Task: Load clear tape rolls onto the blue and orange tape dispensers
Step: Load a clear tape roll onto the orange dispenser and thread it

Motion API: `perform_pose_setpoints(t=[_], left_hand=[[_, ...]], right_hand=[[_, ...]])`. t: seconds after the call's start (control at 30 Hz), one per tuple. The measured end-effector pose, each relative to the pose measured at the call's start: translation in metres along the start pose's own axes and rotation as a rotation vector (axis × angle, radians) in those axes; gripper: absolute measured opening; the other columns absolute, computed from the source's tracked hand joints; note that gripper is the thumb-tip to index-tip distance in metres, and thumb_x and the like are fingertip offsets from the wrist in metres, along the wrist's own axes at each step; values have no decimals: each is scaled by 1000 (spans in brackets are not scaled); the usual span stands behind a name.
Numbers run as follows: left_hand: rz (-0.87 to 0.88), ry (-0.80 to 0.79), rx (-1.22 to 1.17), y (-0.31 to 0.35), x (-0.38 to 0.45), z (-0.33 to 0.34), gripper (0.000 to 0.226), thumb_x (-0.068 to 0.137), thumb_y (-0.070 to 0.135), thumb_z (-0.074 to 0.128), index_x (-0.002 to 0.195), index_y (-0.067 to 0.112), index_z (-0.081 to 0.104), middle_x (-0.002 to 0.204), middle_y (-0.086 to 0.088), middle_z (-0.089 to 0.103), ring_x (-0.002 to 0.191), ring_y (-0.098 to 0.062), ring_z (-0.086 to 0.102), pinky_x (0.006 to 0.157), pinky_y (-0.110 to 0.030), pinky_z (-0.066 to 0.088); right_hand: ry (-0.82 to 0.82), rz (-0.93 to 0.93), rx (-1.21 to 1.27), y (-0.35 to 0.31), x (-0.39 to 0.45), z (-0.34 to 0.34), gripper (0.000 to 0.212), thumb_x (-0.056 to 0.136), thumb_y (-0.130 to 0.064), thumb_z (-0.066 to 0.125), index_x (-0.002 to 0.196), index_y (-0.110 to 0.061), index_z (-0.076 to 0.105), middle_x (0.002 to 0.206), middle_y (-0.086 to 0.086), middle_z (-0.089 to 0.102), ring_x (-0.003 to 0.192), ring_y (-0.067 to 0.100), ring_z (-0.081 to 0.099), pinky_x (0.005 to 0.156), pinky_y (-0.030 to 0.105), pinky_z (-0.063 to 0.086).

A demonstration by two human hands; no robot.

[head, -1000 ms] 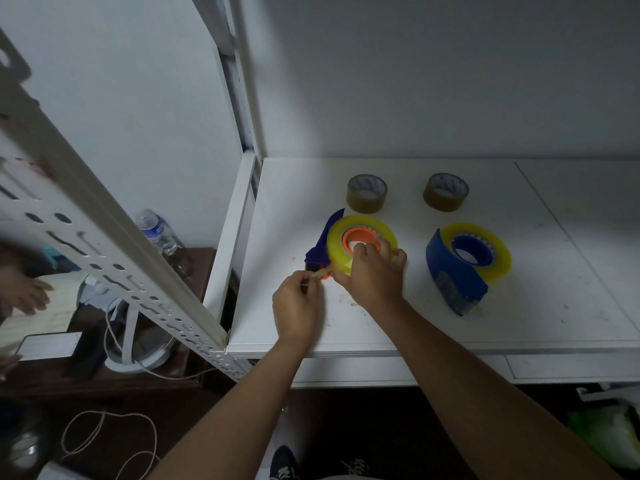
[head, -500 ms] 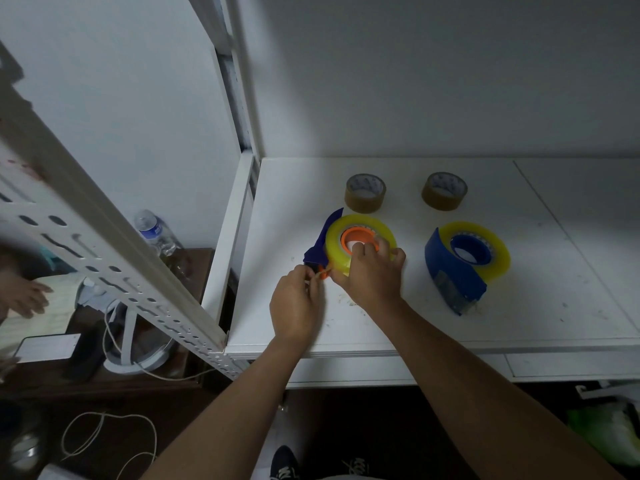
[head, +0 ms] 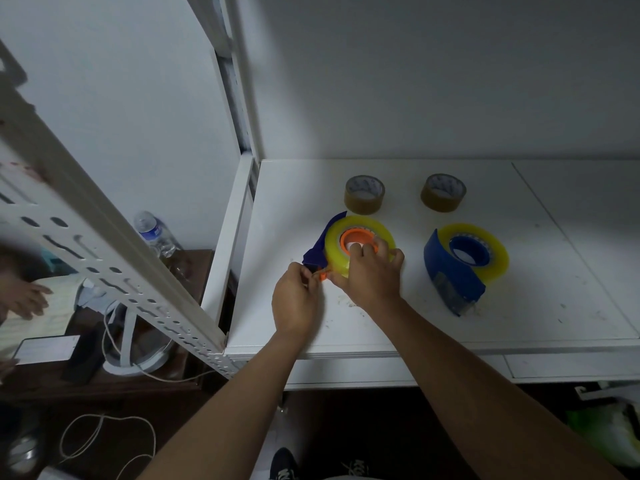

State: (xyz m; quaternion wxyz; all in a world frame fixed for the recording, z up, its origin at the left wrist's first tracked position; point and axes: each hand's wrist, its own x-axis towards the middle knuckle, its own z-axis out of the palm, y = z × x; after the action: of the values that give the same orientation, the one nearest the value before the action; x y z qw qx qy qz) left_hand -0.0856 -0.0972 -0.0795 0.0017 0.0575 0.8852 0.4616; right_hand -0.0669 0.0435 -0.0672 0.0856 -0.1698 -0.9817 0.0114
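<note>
At frame centre on the table, my right hand grips the clear tape roll seated on the orange dispenser. My left hand pinches the tape end beside its lower-left edge, nearest the cutter.

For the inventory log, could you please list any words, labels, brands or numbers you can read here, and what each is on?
No text can be read in this picture.
Water bottle label: blue and white, print too small and blurred.
Two brown tape rolls: faint marks on the inner cores, illegible.
Card on the dark side table: pale, no readable print.
Shoes: white marks, cut off and blurred.
</note>
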Motion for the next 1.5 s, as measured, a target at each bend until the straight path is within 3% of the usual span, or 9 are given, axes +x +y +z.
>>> perform_pose_setpoints(t=[0.23, 0.37, 0.53, 0.73, 0.93, 1.07, 1.3, 1.43, 1.5], left_hand=[[121, 13, 145, -5, -3, 4, 14, 91, 21, 57, 79, 16, 54, 74, 2, 61, 66, -19, 53, 57, -33, 44], [280, 60, 244, -11, -7, 4, 8, 91, 20, 58, 87, 15, 62, 79, -3, 68, 67, -22, 57, 59, -37, 50], [358, 104, 259, -12, -9, 2, 10, 89, 20, 63, 93, 12, 67, 82, -5, 69, 70, -24, 59, 60, -34, 46], [402, 139, 263, -15, -6, 3, 7, 85, 19, 68, 88, 14, 72, 79, -5, 67, 70, -25, 58, 59, -35, 46], [411, 130, 279, -14, -5, 0, 17, 86, 21, 61, 87, 11, 74, 76, -7, 65, 67, -27, 57, 55, -35, 45], [452, 117, 374, -18, -4, 2, 31, 89, 30, 50, 80, 14, 75, 68, -5, 58, 62, -27, 52, 54, -32, 34], [283, 91, 262, -11, -4, -1, 14, 88, 20, 64, 80, 11, 72, 71, -6, 62, 66, -25, 55, 57, -34, 41], [42, 30, 123, -6, -1, 0, 25, 90, 27, 62, 76, 8, 70, 75, -6, 61, 68, -22, 54, 61, -37, 45], [-34, 23, 50, -1, 0, -1, 28, 90, 28, 62, 71, 8, 66, 72, -2, 58, 64, -16, 52, 57, -31, 42]], right_hand=[[172, -173, 107, 8, -8, 1, 50, 80, -47, 58, 124, -23, 52, 121, 8, 58, 119, 33, 49, 93, 55, 41], [299, -333, 182, 10, -15, 13, 25, 83, -35, 59, 106, -25, 63, 111, 3, 59, 111, 27, 53, 90, 48, 42], [285, -292, 213, 6, -14, 17, 28, 85, -33, 61, 112, -26, 63, 110, 2, 59, 105, 24, 51, 84, 43, 41], [336, -322, 223, 3, -9, 13, 7, 86, -28, 59, 83, -24, 65, 98, 1, 57, 97, 23, 51, 79, 38, 32], [343, -370, 182, 6, -5, 13, 10, 84, -23, 61, 76, -24, 66, 97, 2, 58, 96, 25, 54, 83, 40, 33], [313, -435, 130, 10, -2, 12, 10, 83, -21, 60, 76, -23, 66, 98, 2, 58, 97, 25, 54, 86, 41, 35], [285, -399, 195, 9, -1, 10, 15, 87, -26, 57, 77, -23, 67, 94, 2, 56, 88, 23, 54, 78, 38, 38], [273, -399, 220, 8, 2, 7, 18, 88, -30, 57, 76, -22, 67, 89, 3, 54, 83, 23, 49, 73, 38, 40], [252, -401, 215, 7, 5, 5, 15, 87, -29, 60, 76, -20, 67, 87, 3, 53, 82, 23, 48, 72, 38, 41]])
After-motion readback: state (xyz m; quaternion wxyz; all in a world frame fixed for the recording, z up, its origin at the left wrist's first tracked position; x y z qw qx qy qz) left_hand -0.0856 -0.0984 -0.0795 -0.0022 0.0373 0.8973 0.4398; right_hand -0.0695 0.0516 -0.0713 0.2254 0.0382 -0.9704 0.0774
